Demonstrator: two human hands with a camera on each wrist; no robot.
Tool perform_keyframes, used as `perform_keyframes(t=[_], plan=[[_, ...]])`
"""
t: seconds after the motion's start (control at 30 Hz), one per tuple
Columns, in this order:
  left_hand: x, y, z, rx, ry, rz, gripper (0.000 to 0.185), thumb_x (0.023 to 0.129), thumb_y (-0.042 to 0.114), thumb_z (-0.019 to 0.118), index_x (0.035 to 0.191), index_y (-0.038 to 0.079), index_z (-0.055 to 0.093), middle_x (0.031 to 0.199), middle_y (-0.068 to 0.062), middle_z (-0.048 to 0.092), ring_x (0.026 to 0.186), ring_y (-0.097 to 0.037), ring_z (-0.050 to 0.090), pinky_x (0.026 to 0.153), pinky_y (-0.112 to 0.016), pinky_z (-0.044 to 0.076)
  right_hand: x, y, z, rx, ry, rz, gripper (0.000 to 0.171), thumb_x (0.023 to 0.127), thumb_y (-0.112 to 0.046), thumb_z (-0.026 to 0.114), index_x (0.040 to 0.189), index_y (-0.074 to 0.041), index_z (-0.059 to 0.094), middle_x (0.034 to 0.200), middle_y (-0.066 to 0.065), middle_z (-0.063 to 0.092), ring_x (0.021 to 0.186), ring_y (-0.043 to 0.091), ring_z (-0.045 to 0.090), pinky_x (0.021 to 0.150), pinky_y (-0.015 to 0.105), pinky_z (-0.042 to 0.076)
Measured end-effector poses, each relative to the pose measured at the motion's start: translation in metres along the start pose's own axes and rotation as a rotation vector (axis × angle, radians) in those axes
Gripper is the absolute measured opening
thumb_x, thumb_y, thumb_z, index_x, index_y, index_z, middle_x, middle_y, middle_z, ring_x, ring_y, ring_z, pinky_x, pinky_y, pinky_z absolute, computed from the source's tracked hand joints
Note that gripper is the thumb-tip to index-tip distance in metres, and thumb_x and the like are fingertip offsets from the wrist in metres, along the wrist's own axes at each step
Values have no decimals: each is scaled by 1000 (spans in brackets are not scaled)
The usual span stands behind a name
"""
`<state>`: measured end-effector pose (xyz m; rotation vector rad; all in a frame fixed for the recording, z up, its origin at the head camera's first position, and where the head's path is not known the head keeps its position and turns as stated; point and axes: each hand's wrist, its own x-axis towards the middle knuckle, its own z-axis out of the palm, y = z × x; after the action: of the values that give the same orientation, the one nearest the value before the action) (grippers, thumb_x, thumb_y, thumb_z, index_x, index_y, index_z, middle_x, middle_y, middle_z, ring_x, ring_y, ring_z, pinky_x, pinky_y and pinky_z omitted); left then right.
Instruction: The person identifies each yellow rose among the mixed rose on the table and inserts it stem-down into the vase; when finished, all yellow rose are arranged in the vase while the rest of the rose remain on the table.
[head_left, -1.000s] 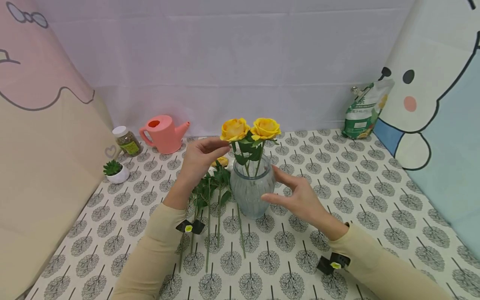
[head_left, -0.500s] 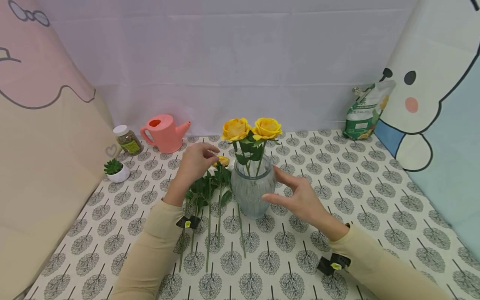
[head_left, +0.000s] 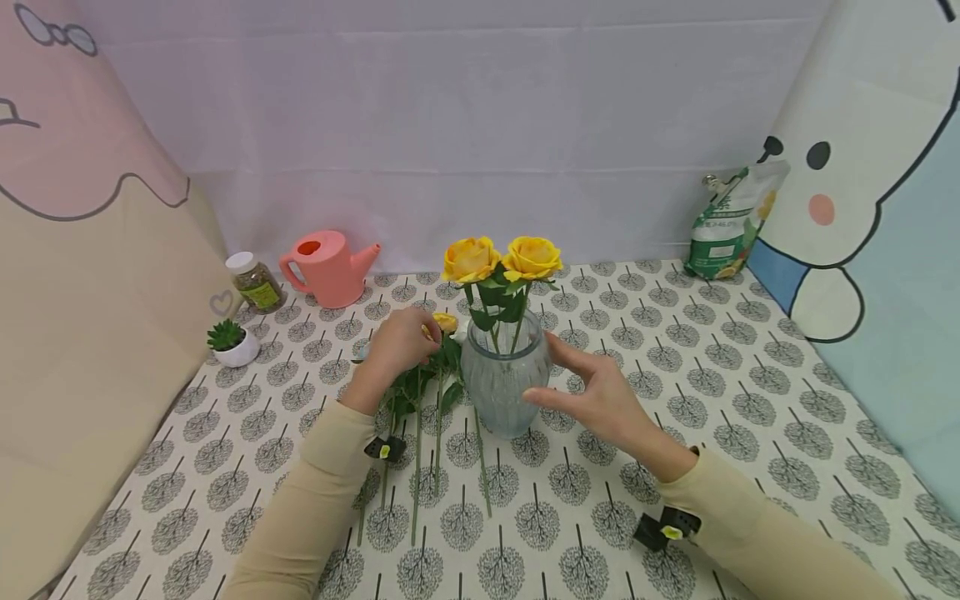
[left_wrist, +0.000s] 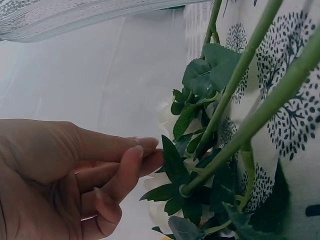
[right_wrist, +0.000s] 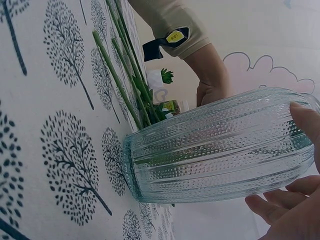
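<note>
Left hand [head_left: 397, 343] pinches a loose rose [head_left: 444, 323] lying just left of the glass vase [head_left: 501, 379]; right hand [head_left: 600, 398], fingers spread, touches the vase's right side

White backdrop [head_left: 465, 125] (creased), tree-print tablecloth [head_left: 712, 392]

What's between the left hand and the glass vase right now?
In the head view, leafy rose stems lying on the tablecloth fill the gap between the left hand and the glass vase.

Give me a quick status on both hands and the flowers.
Left hand reaching into the loose roses on the table, grip unclear. Right hand open beside the glass vase, which holds two yellow roses. Nothing blocking.
</note>
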<state>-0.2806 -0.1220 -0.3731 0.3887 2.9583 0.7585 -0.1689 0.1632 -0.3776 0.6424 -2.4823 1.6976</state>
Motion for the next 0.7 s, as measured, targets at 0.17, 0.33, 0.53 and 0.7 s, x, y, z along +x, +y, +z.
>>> perform_keyframes(t=[0.17, 0.33, 0.53, 0.7], plan=[[2, 1, 4, 63, -21, -6, 5, 87, 6, 73, 83, 10, 75, 90, -6, 71, 58, -16, 61, 49, -30, 49, 0, 0, 0, -4, 1, 17, 86, 83, -24, 84, 150, 1, 37, 149, 14, 44, 137, 30, 45, 116, 49, 28], [3, 3, 9, 122, -27, -33, 12, 83, 8, 78, 76, 13, 70, 82, -4, 66, 62, -20, 57, 51, -32, 46, 0, 1, 0, -9, 3, 10, 85, 83, -23, 84, 150, 0, 37, 149, 15, 44, 137, 31, 45, 115, 50, 29], [3, 3, 14, 175, -35, -28, 17, 81, 10, 81, 75, 14, 65, 76, -1, 63, 63, -20, 57, 53, -35, 48, 0, 3, 1, -3, 4, 5, 83, 83, -21, 83, 150, 0, 38, 149, 15, 44, 137, 32, 45, 115, 51, 28], [5, 2, 19, 201, -46, -29, 26, 80, 13, 83, 71, 13, 59, 67, 0, 57, 59, -18, 54, 50, -32, 45, 0, 3, 0, -7, 7, 6, 83, 83, -21, 83, 150, 0, 38, 148, 14, 46, 136, 31, 46, 115, 52, 28]])
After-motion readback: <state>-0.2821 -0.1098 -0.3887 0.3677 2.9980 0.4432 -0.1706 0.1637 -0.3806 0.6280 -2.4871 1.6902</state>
